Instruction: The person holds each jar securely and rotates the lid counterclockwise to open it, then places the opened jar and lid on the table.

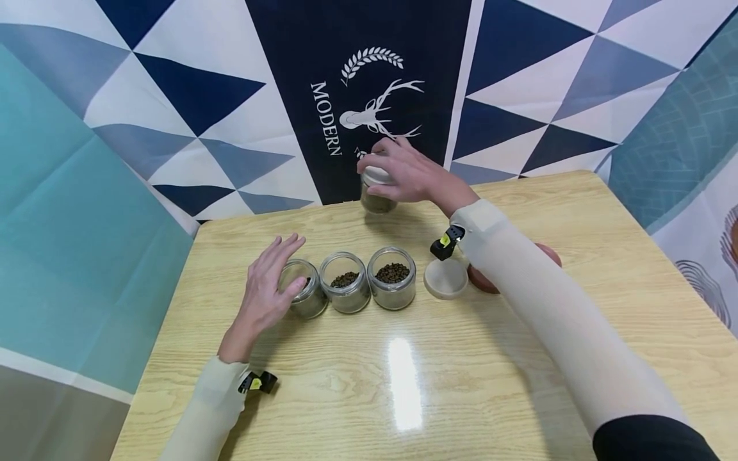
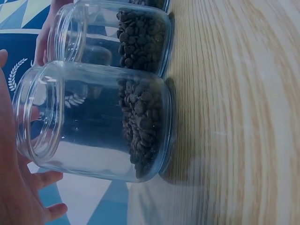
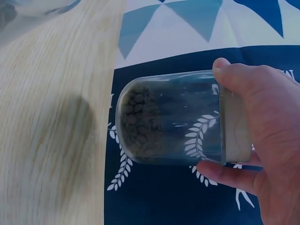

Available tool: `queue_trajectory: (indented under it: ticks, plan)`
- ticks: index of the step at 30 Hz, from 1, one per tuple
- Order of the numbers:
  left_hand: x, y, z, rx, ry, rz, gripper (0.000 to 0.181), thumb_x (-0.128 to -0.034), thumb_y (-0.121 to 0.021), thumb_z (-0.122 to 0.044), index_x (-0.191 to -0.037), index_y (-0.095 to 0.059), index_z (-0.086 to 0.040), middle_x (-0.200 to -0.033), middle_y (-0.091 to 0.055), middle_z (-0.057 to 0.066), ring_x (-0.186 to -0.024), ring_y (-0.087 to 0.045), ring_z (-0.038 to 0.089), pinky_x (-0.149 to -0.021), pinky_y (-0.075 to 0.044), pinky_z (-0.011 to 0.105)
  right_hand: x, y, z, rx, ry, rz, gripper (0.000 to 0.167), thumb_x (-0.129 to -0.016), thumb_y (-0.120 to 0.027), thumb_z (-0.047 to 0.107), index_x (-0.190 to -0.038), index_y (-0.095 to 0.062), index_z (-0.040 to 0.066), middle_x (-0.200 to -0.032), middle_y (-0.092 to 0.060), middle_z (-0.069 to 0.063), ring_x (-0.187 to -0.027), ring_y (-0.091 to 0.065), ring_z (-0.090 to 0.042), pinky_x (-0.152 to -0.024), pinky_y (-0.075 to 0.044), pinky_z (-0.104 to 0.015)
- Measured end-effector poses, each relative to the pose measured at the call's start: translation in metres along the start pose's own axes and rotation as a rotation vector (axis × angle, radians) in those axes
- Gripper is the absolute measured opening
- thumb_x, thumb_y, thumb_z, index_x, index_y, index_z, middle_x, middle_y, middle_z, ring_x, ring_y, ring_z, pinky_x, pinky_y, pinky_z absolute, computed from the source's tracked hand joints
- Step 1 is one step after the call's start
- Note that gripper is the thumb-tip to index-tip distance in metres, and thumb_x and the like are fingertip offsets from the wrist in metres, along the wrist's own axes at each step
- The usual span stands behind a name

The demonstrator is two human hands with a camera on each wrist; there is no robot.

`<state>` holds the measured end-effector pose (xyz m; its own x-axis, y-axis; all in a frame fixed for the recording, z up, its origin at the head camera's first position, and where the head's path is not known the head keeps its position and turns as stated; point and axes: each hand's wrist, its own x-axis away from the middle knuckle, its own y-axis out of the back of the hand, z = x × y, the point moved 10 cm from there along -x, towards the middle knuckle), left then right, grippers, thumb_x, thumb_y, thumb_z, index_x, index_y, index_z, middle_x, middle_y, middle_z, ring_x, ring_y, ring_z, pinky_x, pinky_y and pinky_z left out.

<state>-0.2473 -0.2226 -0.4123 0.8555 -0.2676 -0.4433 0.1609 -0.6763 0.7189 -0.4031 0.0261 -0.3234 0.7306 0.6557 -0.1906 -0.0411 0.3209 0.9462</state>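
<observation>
My right hand [image 1: 403, 173] grips a lidded glass jar [image 3: 164, 119] by its pale lid [image 3: 236, 126], thumb and fingers around the rim. Dark beans lie in the bottom of this jar, which hangs above the table's back edge. Three glass jars without lids stand in a row: a left jar [image 2: 93, 122], a middle jar [image 1: 348, 298] and a right jar [image 1: 394, 294], each with dark brown beans inside. My left hand [image 1: 268, 285] is beside the left jar's mouth, fingers extended; whether it touches the glass I cannot tell.
A pale round lid [image 1: 446, 279] lies to the right of the row. Reddish-brown lids [image 1: 483, 280] are partly hidden under my right forearm. Behind the wooden table [image 1: 346, 384] hangs a patterned cloth [image 1: 230, 96] with triangles and a deer print.
</observation>
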Motion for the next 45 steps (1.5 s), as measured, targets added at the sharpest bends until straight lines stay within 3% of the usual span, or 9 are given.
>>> queue_trajectory:
  ticks: [11, 16, 23, 33, 45]
  plan:
    - [0.0, -0.001, 0.0, 0.0, 0.003, 0.0, 0.1, -0.1024, -0.033, -0.093, -0.165, -0.057, -0.018, -0.173, -0.054, 0.019, -0.165, -0.04, 0.056, -0.122, -0.028, 0.09, 0.018, 0.02, -0.005, -0.135, 0.027, -0.235, 0.04, -0.106, -0.078, 0.036, -0.143, -0.071, 0.024, -0.156, -0.056, -0.02, -0.135, -0.048, -0.045, -0.104, -0.048, -0.061]
    - [0.0, -0.001, 0.0, 0.002, 0.009, 0.001, 0.099, -0.1026, -0.034, -0.092, -0.166, -0.057, -0.019, -0.174, -0.054, 0.018, -0.166, -0.04, 0.055, -0.123, -0.028, 0.089, 0.03, 0.027, -0.01, -0.211, -0.003, -0.349, 0.038, -0.105, -0.08, 0.034, -0.141, -0.072, 0.022, -0.159, -0.055, -0.02, -0.135, -0.049, -0.046, -0.099, -0.051, -0.061]
    - [0.0, -0.001, 0.0, 0.008, 0.013, 0.008, 0.097, -0.1032, -0.035, -0.09, -0.166, -0.056, -0.02, -0.175, -0.053, 0.017, -0.167, -0.039, 0.054, -0.123, -0.027, 0.089, 0.043, 0.031, -0.022, -0.401, -0.058, -0.505, 0.038, -0.104, -0.079, 0.025, -0.141, -0.072, 0.017, -0.156, -0.056, -0.02, -0.139, -0.051, -0.042, -0.104, -0.05, -0.062]
    - [-0.002, 0.0, -0.002, -0.007, 0.005, 0.009, 0.095, -0.104, -0.036, -0.088, -0.166, -0.057, -0.019, -0.175, -0.053, 0.016, -0.167, -0.039, 0.054, -0.124, -0.027, 0.088, 0.051, 0.034, -0.023, -0.491, -0.089, -0.566, 0.039, -0.104, -0.079, 0.024, -0.142, -0.072, 0.016, -0.155, -0.057, -0.021, -0.132, -0.056, -0.036, -0.1, -0.051, -0.055]
    - [-0.004, -0.005, -0.003, -0.001, 0.0, 0.025, 0.093, -0.1048, -0.037, -0.087, -0.167, -0.056, -0.02, -0.176, -0.051, 0.016, -0.167, -0.038, 0.053, -0.125, -0.025, 0.089, 0.075, 0.043, -0.001, -0.535, 0.003, -0.648, 0.038, -0.102, -0.08, 0.015, -0.138, -0.073, 0.008, -0.153, -0.061, -0.021, -0.131, -0.054, -0.032, -0.096, -0.048, -0.05]
